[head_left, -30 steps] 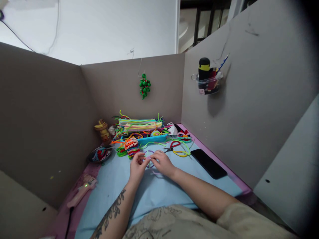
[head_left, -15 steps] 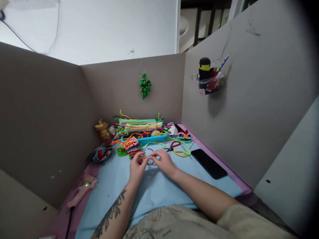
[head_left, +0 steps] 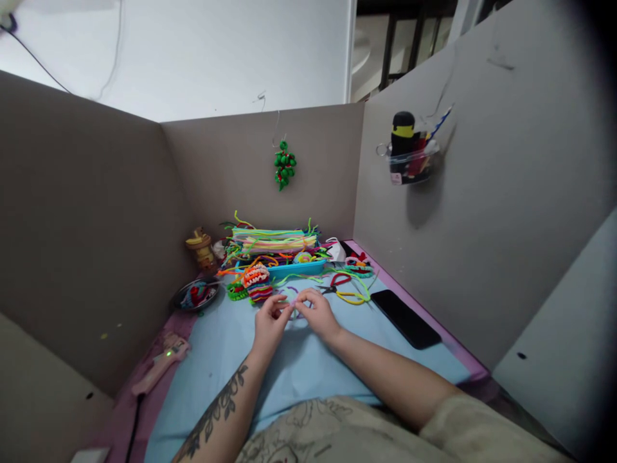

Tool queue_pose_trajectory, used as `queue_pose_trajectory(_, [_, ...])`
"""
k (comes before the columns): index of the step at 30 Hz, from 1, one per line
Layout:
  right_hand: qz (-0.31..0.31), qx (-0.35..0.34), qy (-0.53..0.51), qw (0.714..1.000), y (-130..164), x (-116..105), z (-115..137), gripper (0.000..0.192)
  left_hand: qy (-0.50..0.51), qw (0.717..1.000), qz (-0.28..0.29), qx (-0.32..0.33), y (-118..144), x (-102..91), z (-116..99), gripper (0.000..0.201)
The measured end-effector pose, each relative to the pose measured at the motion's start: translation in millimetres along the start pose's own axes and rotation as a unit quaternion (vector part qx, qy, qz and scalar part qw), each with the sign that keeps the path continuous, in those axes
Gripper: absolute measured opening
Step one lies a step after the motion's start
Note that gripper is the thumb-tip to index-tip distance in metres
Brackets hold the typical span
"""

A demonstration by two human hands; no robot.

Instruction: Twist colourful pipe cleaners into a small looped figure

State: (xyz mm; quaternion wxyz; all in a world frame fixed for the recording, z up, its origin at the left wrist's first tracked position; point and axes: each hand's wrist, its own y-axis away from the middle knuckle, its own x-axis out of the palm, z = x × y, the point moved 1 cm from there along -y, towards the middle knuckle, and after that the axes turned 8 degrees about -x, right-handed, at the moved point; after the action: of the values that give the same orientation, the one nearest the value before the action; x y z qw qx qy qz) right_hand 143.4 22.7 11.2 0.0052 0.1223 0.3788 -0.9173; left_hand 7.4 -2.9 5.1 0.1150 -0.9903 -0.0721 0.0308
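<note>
Both my hands meet over the blue cloth at the middle of the desk. My left hand [head_left: 270, 321] pinches a thin purple pipe cleaner [head_left: 292, 290] bent into a loop, with some pale green in it. From the other side, the fingertips of my right hand [head_left: 319, 316] are closed on the same piece. My fingers cover much of it, so its exact shape is hidden. Just beyond my left hand lie striped pipe-cleaner pieces [head_left: 259, 281]. Scissors [head_left: 341, 289] with red and yellow handles rest to the right of my right hand.
A blue tray [head_left: 301, 271] heaped with pipe cleaners [head_left: 274, 241] stands at the back. A black phone [head_left: 405, 318] lies right. At left are a metal bowl [head_left: 212, 297] and a pink glue gun [head_left: 162, 365] with a lit green light. Grey partitions [head_left: 318, 167] enclose the desk.
The whole view has shifted slightly, so things sit a little further right. Both hands keep their pinch on the purple pipe cleaner, with only small finger movement.
</note>
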Motion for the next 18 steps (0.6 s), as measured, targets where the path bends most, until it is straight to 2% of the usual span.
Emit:
queue_pose_trajectory(3, [0.015, -0.007, 0.022, 1.000, -2.1, -2.5, 2.6, 0.011, 0.020, 1.000, 0.002, -0.019, -1.5, 0.0, -2.4, 0.038])
queue_pose_trajectory(6, [0.009, -0.021, 0.039, 0.999, -4.5, -6.2, 3.6, 0.007, 0.038, 0.997, -0.033, -0.051, -5.5, -4.2, -5.4, 0.038])
queue_pose_trajectory(9, [-0.017, -0.011, 0.040, 0.999, -5.4, -7.5, -3.3, 0.023, 0.062, 0.992, -0.071, -0.078, -10.6, -10.1, -6.1, 0.041])
queue_pose_trajectory(11, [-0.021, 0.029, 0.023, 0.999, -5.0, -5.7, -11.1, 0.028, 0.089, 0.988, -0.084, -0.089, -13.3, -12.7, -5.4, 0.043])
queue_pose_trajectory(14, [0.023, 0.101, -0.045, 0.994, -3.7, -0.6, -18.3, 0.021, 0.116, 0.985, -0.087, -0.098, -15.0, -13.5, -4.5, 0.045])
queue_pose_trajectory(18, [0.078, 0.111, -0.085, 0.987, -1.9, 2.4, -10.9, 0.019, 0.118, 0.986, -0.065, -0.103, -13.7, -11.7, -5.8, 0.045])
